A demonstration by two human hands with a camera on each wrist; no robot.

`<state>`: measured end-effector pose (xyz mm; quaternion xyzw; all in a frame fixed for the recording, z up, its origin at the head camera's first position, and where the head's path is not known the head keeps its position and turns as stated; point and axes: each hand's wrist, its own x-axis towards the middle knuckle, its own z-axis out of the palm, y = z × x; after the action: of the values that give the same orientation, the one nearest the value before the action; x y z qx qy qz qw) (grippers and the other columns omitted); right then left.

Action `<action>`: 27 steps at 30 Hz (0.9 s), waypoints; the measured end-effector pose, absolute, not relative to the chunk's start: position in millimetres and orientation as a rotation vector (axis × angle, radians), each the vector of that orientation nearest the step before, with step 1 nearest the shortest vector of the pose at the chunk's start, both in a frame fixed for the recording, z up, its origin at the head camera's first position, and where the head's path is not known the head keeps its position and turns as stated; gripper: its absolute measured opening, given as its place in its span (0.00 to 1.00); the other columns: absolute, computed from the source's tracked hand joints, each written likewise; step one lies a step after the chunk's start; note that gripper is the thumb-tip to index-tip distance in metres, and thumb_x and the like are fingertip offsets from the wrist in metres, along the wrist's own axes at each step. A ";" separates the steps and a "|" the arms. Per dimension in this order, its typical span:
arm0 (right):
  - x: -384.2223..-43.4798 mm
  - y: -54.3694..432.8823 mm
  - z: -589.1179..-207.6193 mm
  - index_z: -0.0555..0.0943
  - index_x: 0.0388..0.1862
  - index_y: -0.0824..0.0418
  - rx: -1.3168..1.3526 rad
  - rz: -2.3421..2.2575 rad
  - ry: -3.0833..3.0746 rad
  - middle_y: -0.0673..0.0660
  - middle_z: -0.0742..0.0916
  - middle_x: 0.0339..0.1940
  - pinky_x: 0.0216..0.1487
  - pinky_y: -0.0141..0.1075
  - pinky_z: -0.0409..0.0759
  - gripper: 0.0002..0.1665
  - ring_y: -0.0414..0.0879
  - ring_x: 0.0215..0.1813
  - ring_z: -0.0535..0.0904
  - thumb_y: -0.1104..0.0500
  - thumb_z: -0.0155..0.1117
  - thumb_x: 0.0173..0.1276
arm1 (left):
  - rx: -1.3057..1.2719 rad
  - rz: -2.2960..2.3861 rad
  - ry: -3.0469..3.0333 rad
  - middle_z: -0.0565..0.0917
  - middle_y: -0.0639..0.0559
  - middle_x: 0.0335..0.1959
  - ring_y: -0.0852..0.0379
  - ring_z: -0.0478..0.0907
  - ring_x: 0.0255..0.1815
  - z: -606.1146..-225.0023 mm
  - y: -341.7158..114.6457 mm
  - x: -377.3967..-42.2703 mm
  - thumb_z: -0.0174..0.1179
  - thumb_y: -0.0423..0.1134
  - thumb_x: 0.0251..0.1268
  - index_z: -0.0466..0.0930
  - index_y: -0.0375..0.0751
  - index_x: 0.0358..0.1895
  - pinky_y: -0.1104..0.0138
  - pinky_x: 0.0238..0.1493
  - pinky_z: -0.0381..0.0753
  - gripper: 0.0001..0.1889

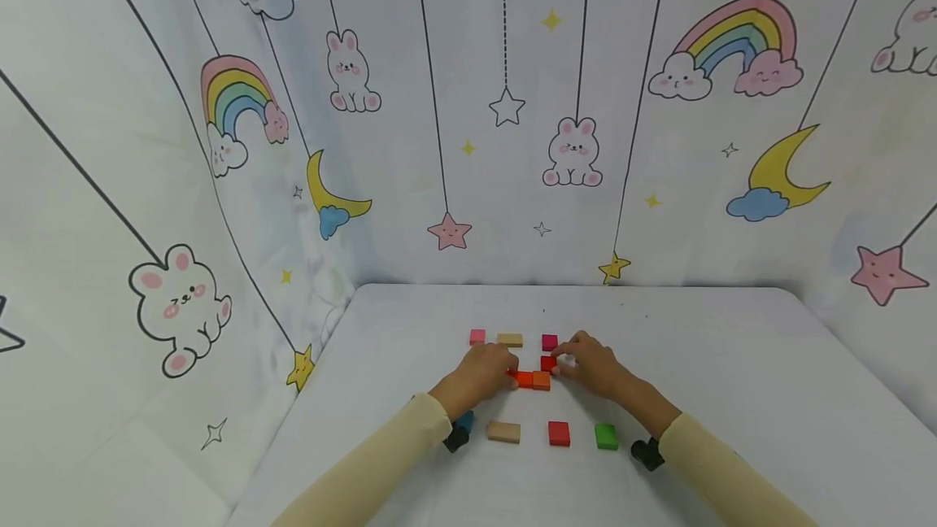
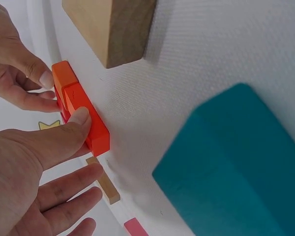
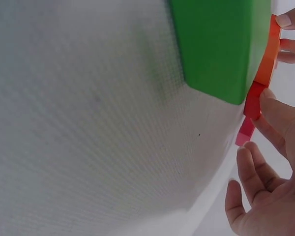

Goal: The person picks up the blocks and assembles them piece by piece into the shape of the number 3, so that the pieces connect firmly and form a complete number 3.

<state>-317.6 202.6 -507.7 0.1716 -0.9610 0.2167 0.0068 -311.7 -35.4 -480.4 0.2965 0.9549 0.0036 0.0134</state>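
My left hand point(image 1: 481, 372) pinches a long orange-red block point(image 2: 91, 123), its thumb on the near face and the other fingers spread behind. End to end with that block sits a shorter orange block point(image 1: 542, 381). A red block point(image 1: 547, 363) lies just behind the orange one, and my right hand point(image 1: 591, 363) pinches it between thumb and index finger. In the right wrist view the red block meets the orange block at its end. Past it, close to the right hand's other fingers, is a crimson block point(image 1: 550, 342).
Behind the left hand lie a pink block point(image 1: 477, 337) and a wooden block point(image 1: 510, 340). Nearer me are another wooden block point(image 1: 503, 432), a red block point(image 1: 559, 433), a green block point(image 1: 607, 437) and a teal block point(image 2: 236, 162). A patterned curtain point(image 1: 505, 250) borders the white table point(image 1: 703, 348).
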 end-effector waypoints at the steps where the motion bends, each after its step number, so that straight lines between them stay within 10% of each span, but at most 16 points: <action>1: -317.4 202.3 -507.7 0.89 0.54 0.52 0.540 0.676 -3.004 0.56 0.83 0.47 0.52 0.55 0.83 0.16 0.49 0.52 0.80 0.53 0.77 0.68 | 0.923 0.010 2.976 0.90 0.59 0.39 0.60 0.79 0.39 -480.3 -35.6 -311.8 0.73 0.50 0.67 0.92 0.51 0.49 0.66 0.46 0.78 0.12; 27: -317.2 200.3 -501.7 0.88 0.56 0.53 0.583 0.637 -3.049 0.56 0.82 0.50 0.50 0.52 0.80 0.18 0.50 0.54 0.78 0.52 0.76 0.70 | 0.927 0.019 2.970 0.89 0.60 0.37 0.60 0.77 0.36 -480.7 -35.4 -312.1 0.72 0.50 0.69 0.92 0.51 0.49 0.67 0.45 0.77 0.12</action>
<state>-317.2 200.3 -501.7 0.1839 -0.9621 0.2010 -0.0135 -312.1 -35.4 -480.7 0.2978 0.9545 0.0061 0.0153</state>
